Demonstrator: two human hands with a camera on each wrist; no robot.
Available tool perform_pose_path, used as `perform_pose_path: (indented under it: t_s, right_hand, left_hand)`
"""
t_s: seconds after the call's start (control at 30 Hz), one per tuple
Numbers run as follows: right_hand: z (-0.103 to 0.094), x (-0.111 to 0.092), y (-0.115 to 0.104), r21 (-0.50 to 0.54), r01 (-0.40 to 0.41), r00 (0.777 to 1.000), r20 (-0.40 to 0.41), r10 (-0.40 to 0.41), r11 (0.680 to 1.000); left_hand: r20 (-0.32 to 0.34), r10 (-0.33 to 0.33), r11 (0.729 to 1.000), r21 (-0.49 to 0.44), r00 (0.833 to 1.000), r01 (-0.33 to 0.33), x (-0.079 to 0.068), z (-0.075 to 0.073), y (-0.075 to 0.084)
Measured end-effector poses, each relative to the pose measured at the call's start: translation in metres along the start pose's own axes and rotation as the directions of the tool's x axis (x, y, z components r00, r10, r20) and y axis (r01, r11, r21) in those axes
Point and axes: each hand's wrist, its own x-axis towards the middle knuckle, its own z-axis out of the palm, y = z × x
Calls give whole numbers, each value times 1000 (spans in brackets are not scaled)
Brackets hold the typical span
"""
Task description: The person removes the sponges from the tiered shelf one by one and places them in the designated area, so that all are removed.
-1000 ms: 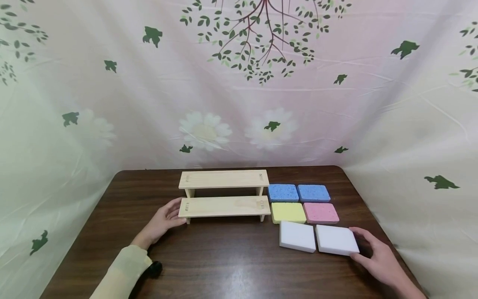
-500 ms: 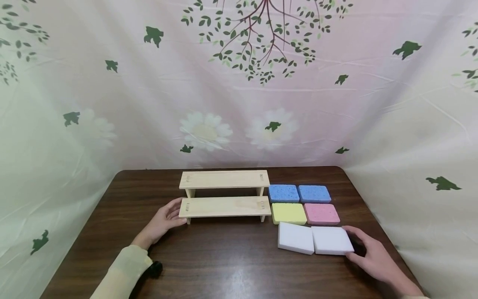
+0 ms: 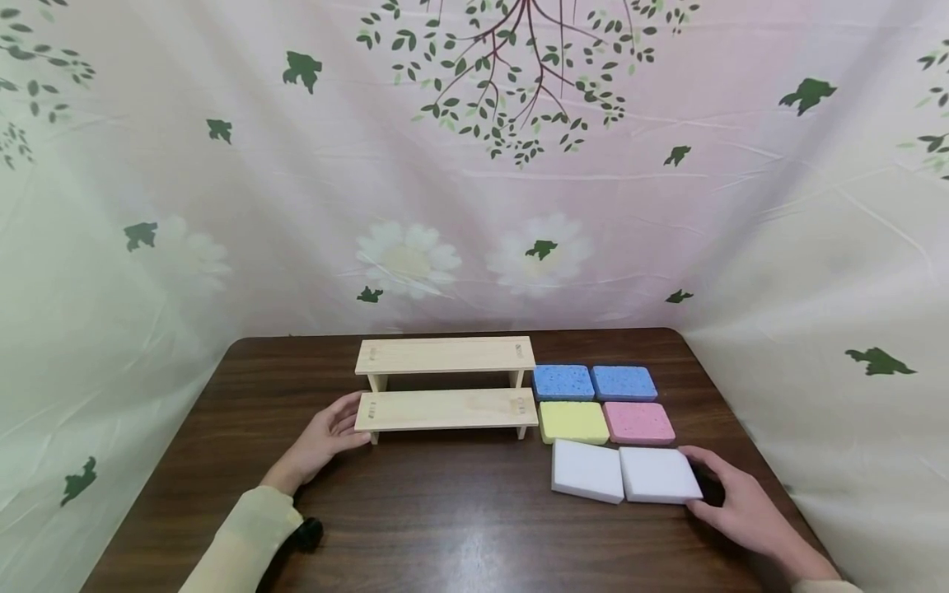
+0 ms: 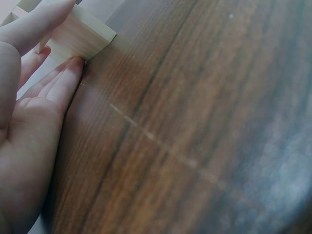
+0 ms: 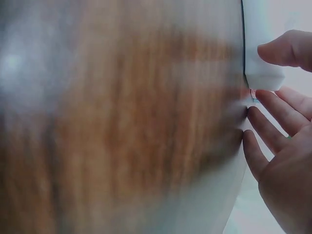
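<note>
My left hand [image 3: 322, 441] lies beside the left end of a two-tier wooden stand [image 3: 445, 410]. Its nearly straight fingers touch the stand's end panel [image 4: 80, 36]. At the right, my right hand [image 3: 741, 502] spans the right end of a white sponge [image 3: 660, 475], thumb at the near corner and index finger at the far one. Close up, the thumb lies against the white side [image 5: 258, 29], while the other fingers spread past its end. A second white sponge [image 3: 587, 471], slightly turned, lies just to the left.
Behind the white pair lie a yellow sponge [image 3: 573, 422] and a pink sponge [image 3: 639, 422]. Two blue sponges form the back row, the left one [image 3: 563, 382] close to the stand and the right one [image 3: 624, 383] beside it. Printed cloth [image 3: 460, 189] hangs around the dark wooden table [image 3: 415, 511].
The right hand has slid its white sponge leftward, closing the gap to the other one, which shifted slightly left. Over the last half second everything stays still. The left hand has not moved.
</note>
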Motion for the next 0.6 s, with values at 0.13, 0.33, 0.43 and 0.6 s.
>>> perform_pose_path:
  t_s: [0.13, 0.33, 0.43, 0.6]
  right_hand:
    - [1, 1, 1, -8, 13, 1000, -5, -13, 1000]
    - [1, 1, 2, -9, 39, 999, -24, -40, 999]
    - [1, 0, 2, -11, 43, 999, -17, -44, 999]
    - [-1, 0, 2, -9, 36, 999, 13, -36, 999]
  left_hand:
    - [4, 4, 1000, -1, 1000, -4, 0, 0, 0]
    - [5, 8, 1000, -1, 1000, -8, 1, 0, -1]
    - [4, 11, 1000, 0, 1000, -11, 1, 0, -2]
    - [3, 23, 1000, -5, 1000, -23, 0, 1, -3]
